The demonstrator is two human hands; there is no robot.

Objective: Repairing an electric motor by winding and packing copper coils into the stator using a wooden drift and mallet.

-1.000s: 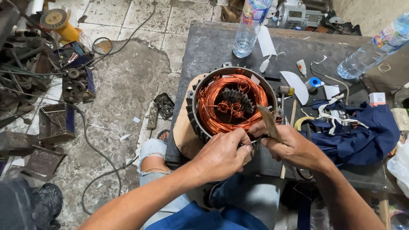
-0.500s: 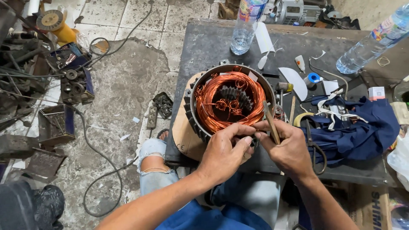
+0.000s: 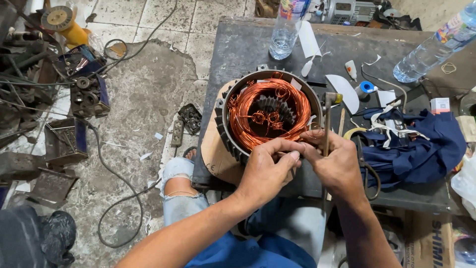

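Note:
A round motor stator (image 3: pixel 267 111) with copper wire windings sits on a tan board on the dark workbench (image 3: pixel 248 44). My left hand (image 3: pixel 267 171) rests at the stator's near rim, fingers pinched together on the copper wire there. My right hand (image 3: pixel 334 166) is right beside it, touching the left fingertips, and grips a small hammer (image 3: pixel 328 119) held upright with its head above the rim. Both hands meet at the stator's front right edge.
Two plastic water bottles (image 3: pixel 285 30) (image 3: pixel 431 47) stand at the back of the bench. A blue cloth (image 3: pixel 421 144), white tape strips, a small tape roll (image 3: pixel 366 88) and scissors lie to the right. Metal parts, cables and scrap clutter the floor at left (image 3: pixel 74 94).
The hammer has swung from slanting to upright in my right hand. Both hands have shifted slightly right along the stator's near rim and stay pressed together.

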